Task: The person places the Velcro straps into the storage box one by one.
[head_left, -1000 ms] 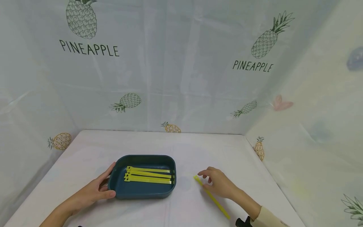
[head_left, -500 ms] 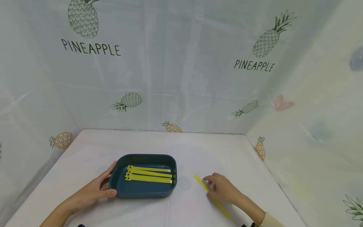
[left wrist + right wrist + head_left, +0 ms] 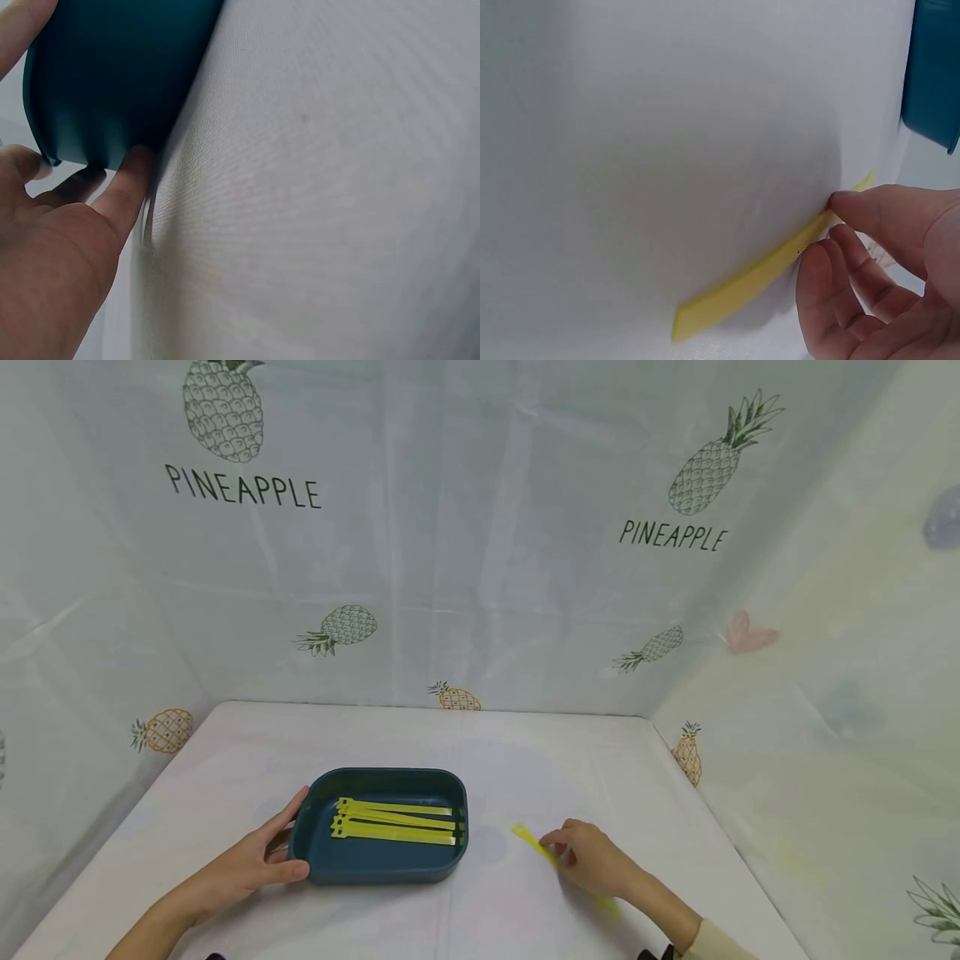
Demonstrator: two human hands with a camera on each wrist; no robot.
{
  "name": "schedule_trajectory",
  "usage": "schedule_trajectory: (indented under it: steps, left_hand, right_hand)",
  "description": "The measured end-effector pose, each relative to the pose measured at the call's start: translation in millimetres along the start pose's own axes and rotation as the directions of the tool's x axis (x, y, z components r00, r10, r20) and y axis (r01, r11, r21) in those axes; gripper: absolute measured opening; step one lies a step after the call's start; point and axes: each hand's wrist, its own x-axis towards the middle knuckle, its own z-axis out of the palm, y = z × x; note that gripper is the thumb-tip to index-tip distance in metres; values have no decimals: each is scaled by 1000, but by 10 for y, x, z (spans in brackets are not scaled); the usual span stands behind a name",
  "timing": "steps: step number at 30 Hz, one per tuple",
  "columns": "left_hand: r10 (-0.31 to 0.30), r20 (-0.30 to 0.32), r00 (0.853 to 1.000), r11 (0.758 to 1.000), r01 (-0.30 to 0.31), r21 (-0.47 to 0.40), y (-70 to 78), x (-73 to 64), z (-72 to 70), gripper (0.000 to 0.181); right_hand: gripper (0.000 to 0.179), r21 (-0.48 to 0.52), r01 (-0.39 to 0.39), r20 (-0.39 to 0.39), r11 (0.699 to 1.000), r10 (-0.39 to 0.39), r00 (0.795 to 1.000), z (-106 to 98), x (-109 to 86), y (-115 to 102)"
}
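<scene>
At the left end of a dark teal rectangular dish (image 3: 367,867), my left hand (image 3: 240,868) holds the wall, thumb at the near corner and fingers along the far side. In the left wrist view, fingertips (image 3: 133,161) touch the dish's outer wall low down. Several yellow cable ties (image 3: 393,836) lie side by side inside the dish. To its right, my right hand (image 3: 596,860) pinches one more flat yellow cable tie (image 3: 742,289) between thumb and fingers around its middle. This tie's slotted head points toward the dish, its tail bends toward me, and the hand covers its middle.
A white cloth covers the table (image 3: 495,752). Behind it and at both sides hang pale curtains (image 3: 465,543) printed with pineapples. Some tabletop lies between the dish and my right hand.
My right hand has slid down along the loose cable tie and now pinches it. The tie's tail has shifted up and right a little. My left hand and the dish stay put.
</scene>
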Motion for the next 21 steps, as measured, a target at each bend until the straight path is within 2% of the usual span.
schedule_trajectory:
  steps: [9, 17, 21]
  left_hand:
    - [1, -7, 1000, 1000, -1, 4, 7, 1, 1, 106]
    - [7, -5, 1000, 1000, -6, 5, 3, -2, 4, 107]
    - [1, -6, 1000, 1000, -1, 2, 1, -1, 3, 107]
  right_hand:
    - [39, -10, -29, -8, 1000, 29, 1000, -17, 39, 47]
    - [41, 50, -42, 10, 998, 42, 999, -54, 60, 40]
    - [40, 23, -61, -25, 998, 62, 998, -48, 65, 37]
